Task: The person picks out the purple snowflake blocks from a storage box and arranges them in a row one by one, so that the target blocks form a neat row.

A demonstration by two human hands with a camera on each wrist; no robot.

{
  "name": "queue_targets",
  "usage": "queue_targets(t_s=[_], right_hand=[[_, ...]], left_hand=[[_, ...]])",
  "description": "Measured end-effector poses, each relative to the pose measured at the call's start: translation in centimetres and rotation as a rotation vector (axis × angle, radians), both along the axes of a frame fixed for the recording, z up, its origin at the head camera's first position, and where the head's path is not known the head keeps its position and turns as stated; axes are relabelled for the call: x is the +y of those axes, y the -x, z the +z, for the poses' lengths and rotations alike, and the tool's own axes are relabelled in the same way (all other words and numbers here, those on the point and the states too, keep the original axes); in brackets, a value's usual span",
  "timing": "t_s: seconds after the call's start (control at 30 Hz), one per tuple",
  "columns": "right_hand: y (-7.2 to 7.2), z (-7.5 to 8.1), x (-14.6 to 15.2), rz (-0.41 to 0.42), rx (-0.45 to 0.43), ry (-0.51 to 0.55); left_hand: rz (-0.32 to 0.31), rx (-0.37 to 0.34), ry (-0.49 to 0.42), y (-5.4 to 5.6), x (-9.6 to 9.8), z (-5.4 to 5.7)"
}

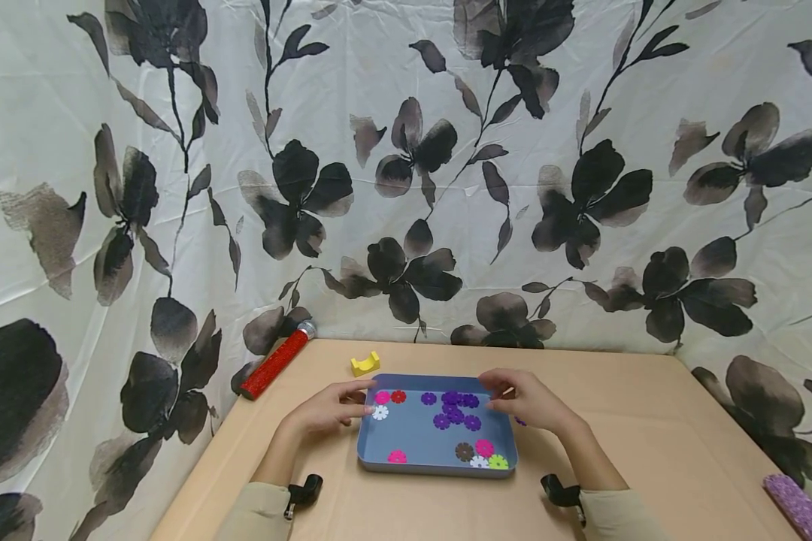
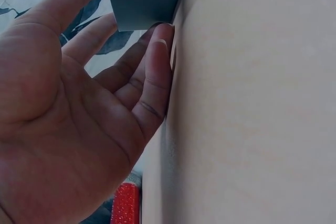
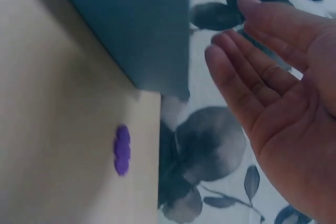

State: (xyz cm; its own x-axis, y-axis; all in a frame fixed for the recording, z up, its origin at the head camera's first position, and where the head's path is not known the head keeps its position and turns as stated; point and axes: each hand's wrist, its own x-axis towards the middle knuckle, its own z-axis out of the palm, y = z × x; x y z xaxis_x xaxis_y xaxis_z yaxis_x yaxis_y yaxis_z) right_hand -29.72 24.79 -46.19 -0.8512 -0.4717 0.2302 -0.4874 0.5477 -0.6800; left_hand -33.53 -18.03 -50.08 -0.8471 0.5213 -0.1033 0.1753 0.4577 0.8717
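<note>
A shallow blue-grey tray (image 1: 419, 443) lies on the table between both hands. Purple flower-shaped pieces (image 1: 452, 413) cluster toward its upper middle. Pink, red and white ones (image 1: 380, 412) are at its upper left, and brown, pink, white and green ones (image 1: 465, 451) at its lower right. My left hand (image 1: 328, 409) is at the tray's left side, thumb and fingers spread around the rim with some fingers bent low near the table. At the right rim hovers my right hand (image 1: 531, 400), fingers loosely extended; its wrist view shows a gap between fingertips and tray wall.
One purple flower piece (image 3: 122, 149) lies on the table just right of the tray. Behind the tray's left corner sits a yellow curved piece (image 1: 365, 364). A red glittery tube (image 1: 277, 362) lies at the table's left edge, a purple glittery object (image 1: 801, 507) at far right.
</note>
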Motion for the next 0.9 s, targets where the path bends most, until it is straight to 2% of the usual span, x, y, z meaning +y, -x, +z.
queue_targets(t_s=[0.23, 0.37, 0.67, 0.9], right_hand=[[-0.1, -1.1, -2.2, 0.039, -0.035, -0.130], [0.0, -1.6, -3.0, 0.025, -0.035, -0.196], [-0.1, -2.3, -4.2, -0.020, 0.032, -0.334], [-0.2, -2.7, -4.3, -0.021, 0.074, -0.377]], left_hand=[[-0.007, 0.003, -0.012, -0.1, 0.0, 0.2], [-0.012, 0.006, -0.011, 0.0, 0.0, 0.2], [-0.013, 0.003, -0.017, 0.1, -0.1, 0.1], [-0.018, 0.014, -0.020, 0.0, -0.2, 0.0]])
